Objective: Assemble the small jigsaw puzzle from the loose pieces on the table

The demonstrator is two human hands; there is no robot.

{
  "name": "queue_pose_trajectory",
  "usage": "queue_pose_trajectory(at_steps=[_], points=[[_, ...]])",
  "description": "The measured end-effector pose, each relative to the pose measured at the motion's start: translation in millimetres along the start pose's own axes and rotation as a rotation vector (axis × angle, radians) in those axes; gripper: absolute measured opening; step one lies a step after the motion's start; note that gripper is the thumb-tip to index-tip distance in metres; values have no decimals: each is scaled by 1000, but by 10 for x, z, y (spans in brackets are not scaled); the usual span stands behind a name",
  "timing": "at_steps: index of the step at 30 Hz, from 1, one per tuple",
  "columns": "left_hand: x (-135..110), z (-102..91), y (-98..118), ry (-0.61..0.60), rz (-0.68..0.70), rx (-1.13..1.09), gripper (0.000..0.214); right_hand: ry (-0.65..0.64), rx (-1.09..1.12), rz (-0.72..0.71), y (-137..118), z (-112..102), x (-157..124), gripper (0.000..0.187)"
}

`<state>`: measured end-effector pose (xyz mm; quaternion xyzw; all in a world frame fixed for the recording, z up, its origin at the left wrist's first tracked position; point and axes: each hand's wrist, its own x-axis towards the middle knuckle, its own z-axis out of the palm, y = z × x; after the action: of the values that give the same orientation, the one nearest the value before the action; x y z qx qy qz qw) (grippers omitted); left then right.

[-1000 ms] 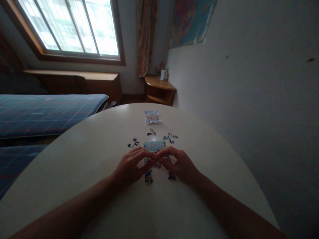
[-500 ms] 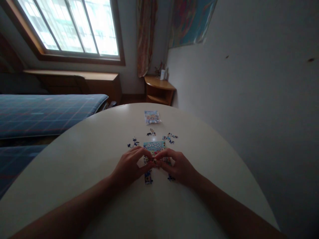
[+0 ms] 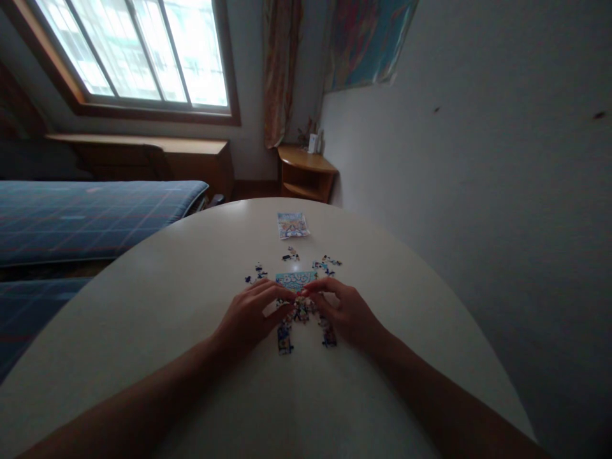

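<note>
your fingers (image 3: 281,293) hide the middle of the jigsaw puzzle (image 3: 294,278), and the small pieces (image 3: 302,310) beneath them blur together. your left hand (image 3: 248,319) and right hand (image 3: 351,319) curve inward over it, fingertips almost meeting; whether either pinches a piece cannot be told. the puzzle lies flat on the pale table (image 3: 191,293), lettered end farthest, long axis running near to far, two strips (image 3: 285,342) pointing toward you.

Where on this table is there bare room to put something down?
The table is bare left of your left hand, right of your right hand, and between your forearms. It's crowded around your hands: partly assembled puzzle between them, loose pieces beyond.
</note>
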<state>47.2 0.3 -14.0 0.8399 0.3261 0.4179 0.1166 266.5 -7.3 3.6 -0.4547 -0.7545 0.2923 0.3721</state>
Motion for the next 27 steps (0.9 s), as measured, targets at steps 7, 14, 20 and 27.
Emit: queue_pose_trajectory(at_steps=[7,14,20,27], points=[[-23,5,-32,1,-108,69,6,-19,-261,-52,128,-30,15,37],[-26,26,-80,-52,-181,157,9,-92,-295,-83,95,-48,0,29],[-8,8,-51,-99,-245,165,6,-120,-324,-91,81,-57,-6,30],[-7,4,-25,-129,-293,153,10,-115,-322,-91,89,-50,-8,31]])
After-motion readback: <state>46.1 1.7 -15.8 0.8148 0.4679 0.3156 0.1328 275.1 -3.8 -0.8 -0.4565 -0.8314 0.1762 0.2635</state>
